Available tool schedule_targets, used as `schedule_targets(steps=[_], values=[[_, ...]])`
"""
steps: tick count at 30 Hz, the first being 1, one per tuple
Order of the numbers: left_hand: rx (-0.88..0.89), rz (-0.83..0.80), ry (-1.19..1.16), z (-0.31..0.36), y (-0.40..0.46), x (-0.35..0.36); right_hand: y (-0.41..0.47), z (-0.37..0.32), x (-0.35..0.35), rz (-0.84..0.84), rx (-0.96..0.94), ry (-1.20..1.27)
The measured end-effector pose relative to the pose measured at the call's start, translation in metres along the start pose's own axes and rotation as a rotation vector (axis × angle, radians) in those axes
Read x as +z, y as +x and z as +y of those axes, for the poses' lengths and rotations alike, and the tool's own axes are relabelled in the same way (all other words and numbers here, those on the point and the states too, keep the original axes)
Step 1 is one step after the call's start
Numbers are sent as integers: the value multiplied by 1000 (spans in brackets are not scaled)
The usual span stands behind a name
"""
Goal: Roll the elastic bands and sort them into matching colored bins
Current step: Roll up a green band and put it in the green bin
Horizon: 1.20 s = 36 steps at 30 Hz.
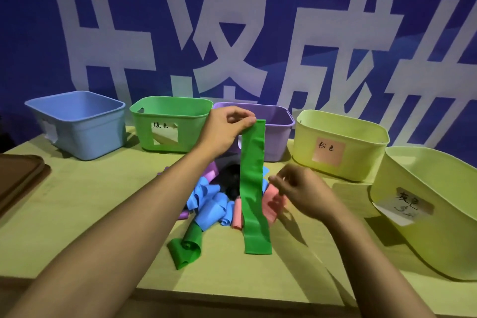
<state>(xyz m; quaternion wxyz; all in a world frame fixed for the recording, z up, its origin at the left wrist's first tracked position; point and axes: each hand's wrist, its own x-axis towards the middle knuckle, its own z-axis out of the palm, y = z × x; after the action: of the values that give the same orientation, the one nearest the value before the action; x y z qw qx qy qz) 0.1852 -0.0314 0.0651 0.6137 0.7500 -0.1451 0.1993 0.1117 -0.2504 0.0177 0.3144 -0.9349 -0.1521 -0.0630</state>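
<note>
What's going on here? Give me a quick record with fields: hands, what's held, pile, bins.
left hand: left hand pinches the top end of the green band, which hangs straight down
right hand: right hand hovers beside the band with fingers loosely curled, holding nothing
pile: blue, pink, purple, green and dark bands heaped on the table
bins: blue bin, green bin, purple bin and two yellowish bins in a row behind the pile

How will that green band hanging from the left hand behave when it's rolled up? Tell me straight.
Probably floppy: the green band hangs limp and rippled from the left hand, which pinches only its top edge. Likely light, since that pinch carries it. It may spring loose once rolled; the other green band on the table lies half-uncurled.
</note>
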Motion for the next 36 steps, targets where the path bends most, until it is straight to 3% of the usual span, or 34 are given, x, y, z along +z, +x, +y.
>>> schedule_targets(steps=[3,11,18,36], values=[[19,-5,14,-12,-2,4,38,3,9,195,-53,252],[11,8,-83,-35,-10,11,85,-3,46,331,-130,741],[-6,5,-155,-54,-19,14,79,0,57,329,-129,867],[-38,-9,-210,-62,-32,12,82,10,65,306,-179,903]])
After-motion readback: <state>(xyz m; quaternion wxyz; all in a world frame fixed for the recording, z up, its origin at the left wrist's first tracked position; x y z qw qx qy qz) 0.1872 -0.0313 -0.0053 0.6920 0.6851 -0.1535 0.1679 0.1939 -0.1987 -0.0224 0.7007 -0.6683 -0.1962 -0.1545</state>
